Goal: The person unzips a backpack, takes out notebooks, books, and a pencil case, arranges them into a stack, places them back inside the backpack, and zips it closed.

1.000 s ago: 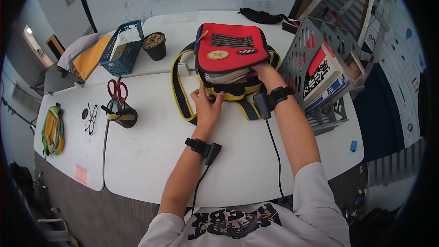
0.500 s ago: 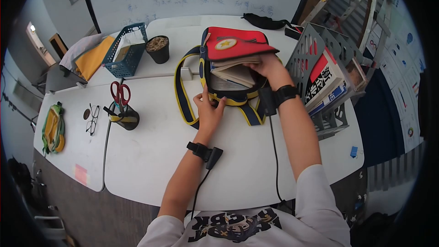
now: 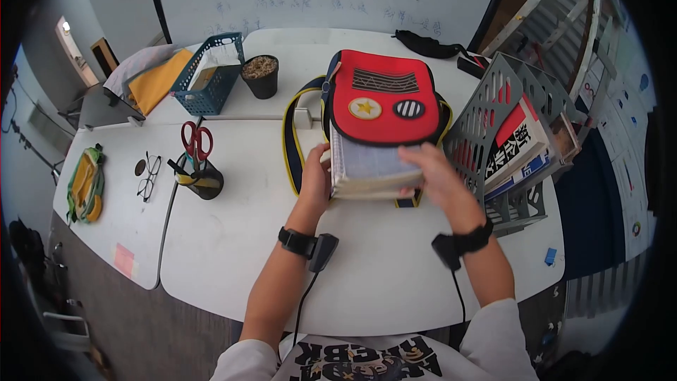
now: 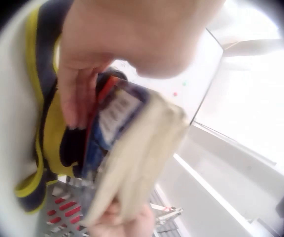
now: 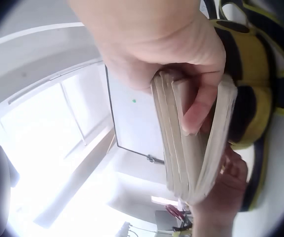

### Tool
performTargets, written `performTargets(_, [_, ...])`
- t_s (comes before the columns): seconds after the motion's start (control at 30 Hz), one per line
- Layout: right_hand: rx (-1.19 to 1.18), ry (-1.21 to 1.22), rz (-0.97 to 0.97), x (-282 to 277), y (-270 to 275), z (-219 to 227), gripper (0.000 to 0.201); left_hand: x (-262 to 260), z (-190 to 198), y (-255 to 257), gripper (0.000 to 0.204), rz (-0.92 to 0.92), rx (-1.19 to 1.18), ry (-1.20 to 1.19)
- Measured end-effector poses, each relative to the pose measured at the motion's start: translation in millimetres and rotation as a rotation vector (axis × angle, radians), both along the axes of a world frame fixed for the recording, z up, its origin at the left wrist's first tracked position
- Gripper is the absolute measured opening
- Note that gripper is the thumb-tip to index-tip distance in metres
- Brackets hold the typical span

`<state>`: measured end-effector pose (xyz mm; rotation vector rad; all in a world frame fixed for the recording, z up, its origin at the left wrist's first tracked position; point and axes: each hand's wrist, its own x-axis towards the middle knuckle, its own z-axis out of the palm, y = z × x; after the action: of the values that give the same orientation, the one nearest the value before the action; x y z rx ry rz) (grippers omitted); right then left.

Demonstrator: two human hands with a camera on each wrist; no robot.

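A thick stack of books (image 3: 374,168) sticks out toward the person from under the red flap of a backpack (image 3: 384,95). My right hand (image 3: 443,178) grips the stack at its near right corner. In the right wrist view, fingers of my right hand (image 5: 181,59) reach between page blocks of the books (image 5: 181,143). My left hand (image 3: 316,178) lies along the left side of the stack; in the left wrist view, the fingers of my left hand (image 4: 80,94) stretch downward beside the books (image 4: 137,148) and the yellow-and-navy bag. Their tips' exact contact is unclear.
A grey file rack (image 3: 518,169) with books stands close at the right. Behind left are a blue basket (image 3: 204,92) and a potted plant (image 3: 261,77). A pen holder (image 3: 203,180) with red scissors, glasses (image 3: 148,178) and a green pouch (image 3: 86,183) sit left.
My right hand has drawn the books out of the bag toward the person. The lifted flap has come down over them. My left hand has shifted from the bag's front edge to the stack's left side.
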<state>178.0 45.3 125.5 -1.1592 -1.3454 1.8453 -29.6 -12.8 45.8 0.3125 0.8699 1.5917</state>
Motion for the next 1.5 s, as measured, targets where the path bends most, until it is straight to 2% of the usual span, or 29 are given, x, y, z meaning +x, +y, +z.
performTargets(0.03, [0.009, 0.015, -0.009, 0, -17, 0, 0.038, 0, 4, -3, 0.054, 0.002, 0.006, 0.006])
performTargets(0.1, [0.097, 0.005, 0.126, 10, -30, -9, 0.040, 0, 10, -8, 0.057, -0.239, 0.068, 0.254])
performTargets(0.13, [0.103, 0.010, 0.125, 13, -29, -11, 0.040, 10, 24, -13, 0.055, -0.128, -0.185, 0.533])
performTargets(0.2, [0.239, -0.171, 0.150, 21, -21, -17, 0.052, 6, 17, -12, 0.054, -0.207, -0.101, 0.462])
performTargets(0.23, [0.249, -0.166, 0.148, 27, -11, -17, 0.052, 4, 15, -14, 0.055, -0.285, -0.028, 0.384])
performTargets(0.3, [0.304, -0.337, 0.251, 40, 12, -16, 0.050, 10, 20, -37, 0.055, -0.287, -0.001, 0.374])
performTargets(0.33, [0.311, -0.388, 0.150, 41, 12, -9, 0.045, 13, 21, -53, 0.055, -0.286, 0.019, 0.358])
performTargets(0.37, [0.311, -0.382, 0.148, 42, 19, -17, 0.045, 16, 19, -71, 0.056, -0.295, 0.040, 0.372])
performTargets(0.43, [0.515, -0.090, 0.143, 44, 33, -44, 0.048, 24, 5, -110, 0.057, -0.318, -0.006, 0.400])
performTargets(0.57, [0.517, -0.070, 0.109, 33, 29, -26, 0.053, 41, -9, -158, 0.057, -0.364, -0.242, 0.360])
performTargets(0.63, [0.554, -0.053, 0.079, 21, 32, -16, 0.048, 43, -8, -162, 0.058, -0.372, -0.220, 0.394])
performTargets(0.7, [0.666, -0.029, 0.023, 12, 44, -16, 0.037, 38, -11, -164, 0.060, -0.471, -0.255, 0.694])
performTargets(0.73, [0.700, -0.043, 0.031, 8, 47, -12, 0.025, 33, -6, -164, 0.060, -0.476, -0.254, 0.692])
performTargets(0.77, [0.693, -0.049, 0.027, 5, 50, -12, 0.025, 27, 6, -163, 0.061, -0.594, -0.306, 0.848])
performTargets(0.8, [0.737, -0.138, 0.044, 2, 53, -14, 0.021, 22, 17, -161, 0.064, -0.711, -0.357, 1.004])
performTargets(0.83, [0.783, -0.225, 0.064, -3, 56, -15, 0.018, 18, 25, -159, 0.064, -0.716, -0.360, 1.001])
performTargets(0.9, [0.825, -0.199, 0.036, -13, 52, -14, 0.017, 9, 38, -154, 0.062, -0.808, -0.379, 1.456])
performTargets(0.93, [0.839, -0.160, -0.011, -17, 50, -13, 0.019, 5, 40, -153, 0.058, -0.750, -0.313, 1.578])
performTargets(0.97, [0.851, -0.122, -0.058, -20, 48, -14, 0.021, 1, 40, -146, 0.058, -0.752, -0.318, 1.575])
performTargets(1.03, [0.789, -0.175, 0.005, -19, 54, -19, 0.027, -11, 39, -122, 0.049, -0.456, -0.141, 1.656])
performTargets(1.1, [0.734, -0.229, 0.069, -21, 53, -17, 0.033, -9, 46, -91, 0.035, -0.187, -0.001, 1.582])
performTargets(1.17, [0.348, -0.097, 0.062, -25, 46, -4, 0.043, -9, 47, -55, 0.020, -0.112, 0.145, 1.542])
performTargets(1.2, [0.349, -0.106, 0.057, -27, 46, -5, 0.043, -9, 42, -37, 0.016, -0.049, 0.338, 1.528])
performTargets(1.23, [0.318, 0.086, 0.030, -28, 48, -7, 0.044, -10, 37, -20, 0.018, 0.018, 0.532, 1.505])
performTargets(1.27, [0.285, 0.277, 0.000, -29, 50, -7, 0.045, -11, 35, -6, 0.036, 0.026, 0.569, 1.496])
performTargets(1.3, [0.290, 0.270, -0.008, -30, 49, -6, 0.045, -9, 33, 3, 0.057, 0.071, 0.574, 1.441])
performTargets(1.37, [0.484, 0.190, -0.031, -33, 49, -2, 0.042, -14, 27, 20, 0.075, 0.088, 0.517, 1.351])
performTargets(1.4, [0.625, 0.054, -0.007, -33, 55, -10, 0.043, -17, 24, 26, 0.086, 0.030, 0.483, 1.291])
performTargets(1.5, [0.914, -0.502, 0.078, -40, 88, -50, 0.044, -15, 31, 31, 0.091, -0.021, 0.453, 1.160])
